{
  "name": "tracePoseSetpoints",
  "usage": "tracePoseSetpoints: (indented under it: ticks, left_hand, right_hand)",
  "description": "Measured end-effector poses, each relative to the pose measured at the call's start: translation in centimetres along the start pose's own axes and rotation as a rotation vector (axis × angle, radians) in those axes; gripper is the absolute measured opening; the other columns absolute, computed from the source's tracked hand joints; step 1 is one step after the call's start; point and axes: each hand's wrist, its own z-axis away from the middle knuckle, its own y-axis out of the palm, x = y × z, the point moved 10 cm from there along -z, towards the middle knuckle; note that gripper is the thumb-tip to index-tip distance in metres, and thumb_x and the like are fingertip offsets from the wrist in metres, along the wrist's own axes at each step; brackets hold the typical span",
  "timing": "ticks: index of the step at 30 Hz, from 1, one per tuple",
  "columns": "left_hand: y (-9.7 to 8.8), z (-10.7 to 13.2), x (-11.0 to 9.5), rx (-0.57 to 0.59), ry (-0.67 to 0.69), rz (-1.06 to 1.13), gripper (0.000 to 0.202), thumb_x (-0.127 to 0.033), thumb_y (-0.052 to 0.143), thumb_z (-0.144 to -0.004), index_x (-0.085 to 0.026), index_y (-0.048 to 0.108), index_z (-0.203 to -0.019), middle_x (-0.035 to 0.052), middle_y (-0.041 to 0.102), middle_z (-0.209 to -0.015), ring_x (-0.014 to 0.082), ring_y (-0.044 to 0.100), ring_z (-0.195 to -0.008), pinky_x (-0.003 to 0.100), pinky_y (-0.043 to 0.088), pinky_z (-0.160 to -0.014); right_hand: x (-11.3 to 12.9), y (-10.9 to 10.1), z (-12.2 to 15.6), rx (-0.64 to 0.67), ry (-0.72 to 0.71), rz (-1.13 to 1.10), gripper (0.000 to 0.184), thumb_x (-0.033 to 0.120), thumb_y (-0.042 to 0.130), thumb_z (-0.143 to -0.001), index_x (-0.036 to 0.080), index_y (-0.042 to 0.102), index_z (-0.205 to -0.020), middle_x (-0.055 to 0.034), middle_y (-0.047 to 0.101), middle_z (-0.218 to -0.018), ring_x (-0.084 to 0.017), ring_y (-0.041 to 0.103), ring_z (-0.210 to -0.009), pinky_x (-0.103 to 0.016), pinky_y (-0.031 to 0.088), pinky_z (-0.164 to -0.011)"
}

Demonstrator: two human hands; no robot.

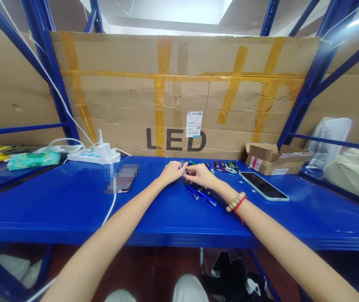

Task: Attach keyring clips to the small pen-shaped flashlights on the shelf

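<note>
My left hand [172,172] is closed around a small blue-and-silver metal piece [182,164], mostly covered by the fingers. My right hand [200,175] meets it from the right, thumb and fingers pinched at the same spot. Exactly what the right fingertips grip is hard to see. Just below the right hand lie two slim blue metal tubes, a shorter blue tube [192,192] and a longer blue tube [207,197] with a silver end. Beyond the hands, red tubes [219,166] and dark green tubes [231,165] lie in small groups near a silver carabiner clip [230,170].
On the blue shelf [166,226], a phone [264,186] and an opened small carton [265,161] are at right. A dark phone [125,179], white cable [112,209] and power strip [88,156] are at left. A large cardboard box [119,100] stands behind.
</note>
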Motion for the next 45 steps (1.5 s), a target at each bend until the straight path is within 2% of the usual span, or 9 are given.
tracePoseSetpoints:
  ticks: [6,12,17,20,26,33,38,41,45]
  left_hand:
    - [-0.2,0.4,-0.7,0.045,0.056,-0.200,0.046,-0.037,0.028,-0.087,-0.018,0.057,-0.057,0.0060,0.063,-0.064,0.0159,0.056,-0.062,0.023,0.028,-0.051]
    - [0.0,0.5,-1.3,0.051,0.102,-0.234,0.046,-0.036,0.028,-0.088,-0.018,0.057,-0.056,0.0057,0.065,-0.065,0.0155,0.056,-0.061,0.023,0.027,-0.050]
    - [0.1,0.6,-1.0,0.064,0.090,-0.209,0.047,-0.037,0.027,-0.088,-0.017,0.057,-0.056,0.0049,0.064,-0.062,0.0140,0.054,-0.058,0.023,0.024,-0.049]
    - [0.1,0.6,-0.9,0.064,0.084,-0.194,0.048,-0.037,0.027,-0.088,-0.017,0.058,-0.058,0.0052,0.064,-0.063,0.0139,0.055,-0.059,0.023,0.024,-0.049]
    - [-0.1,0.6,-0.6,0.040,0.045,-0.222,0.048,-0.037,0.028,-0.088,-0.016,0.060,-0.059,0.0059,0.064,-0.064,0.0143,0.055,-0.060,0.023,0.024,-0.050]
    - [-0.4,0.7,0.0,0.017,-0.020,-0.249,0.049,-0.039,0.027,-0.087,-0.016,0.059,-0.058,0.0066,0.063,-0.062,0.0151,0.056,-0.061,0.023,0.024,-0.050]
    - [-1.1,0.5,0.9,-0.047,-0.106,-0.175,0.049,-0.043,0.027,-0.086,-0.017,0.055,-0.055,0.0055,0.061,-0.061,0.0151,0.055,-0.060,0.023,0.025,-0.050]
    - [-0.8,0.5,1.3,-0.011,-0.127,-0.147,0.049,-0.047,0.030,-0.084,-0.017,0.054,-0.054,0.0049,0.060,-0.060,0.0156,0.054,-0.060,0.023,0.027,-0.051]
    - [-0.1,0.5,1.8,0.059,-0.155,-0.057,0.050,-0.049,0.030,-0.083,-0.017,0.053,-0.051,0.0029,0.059,-0.057,0.0151,0.054,-0.059,0.023,0.031,-0.053]
  right_hand:
    - [0.9,-0.4,0.0,-0.013,-0.078,0.259,0.019,0.025,0.052,-0.075,0.012,0.059,-0.064,0.0007,0.056,-0.053,-0.007,0.041,-0.047,-0.020,0.030,-0.050]
    - [1.0,-0.4,0.1,-0.030,-0.045,0.284,0.021,0.018,0.052,-0.070,0.012,0.050,-0.051,0.0049,0.043,-0.041,-0.004,0.030,-0.043,-0.019,0.022,-0.045]
    - [0.6,-0.1,0.0,-0.014,0.002,0.181,0.017,0.014,0.049,-0.070,0.012,0.052,-0.054,0.0028,0.052,-0.044,-0.005,0.040,-0.041,-0.017,0.029,-0.047]
    - [0.3,0.1,-0.1,0.012,0.036,0.152,0.015,0.013,0.048,-0.071,0.012,0.054,-0.057,0.0033,0.051,-0.041,-0.005,0.043,-0.039,-0.017,0.031,-0.047]
    - [0.6,-0.3,-0.2,-0.021,0.025,0.212,0.019,0.011,0.048,-0.071,0.012,0.051,-0.052,0.0032,0.049,-0.038,-0.005,0.042,-0.039,-0.017,0.030,-0.048]
    - [1.1,-0.4,-0.4,-0.056,0.014,0.373,0.018,0.013,0.050,-0.074,0.011,0.058,-0.058,-0.0006,0.055,-0.046,-0.007,0.037,-0.044,-0.021,0.025,-0.049]
    - [0.3,0.1,-0.3,0.011,0.078,0.275,0.028,0.011,0.045,-0.076,0.011,0.056,-0.051,-0.0004,0.054,-0.045,-0.007,0.043,-0.043,-0.019,0.030,-0.051]
    - [0.3,0.1,-0.2,0.022,0.070,0.306,0.024,0.010,0.044,-0.078,0.011,0.060,-0.059,-0.0014,0.058,-0.052,-0.008,0.048,-0.049,-0.019,0.032,-0.054]
    - [0.8,-0.5,-0.2,-0.017,0.051,0.514,0.020,0.016,0.045,-0.082,0.016,0.064,-0.086,-0.0057,0.065,-0.080,-0.014,0.056,-0.072,-0.020,0.032,-0.058]
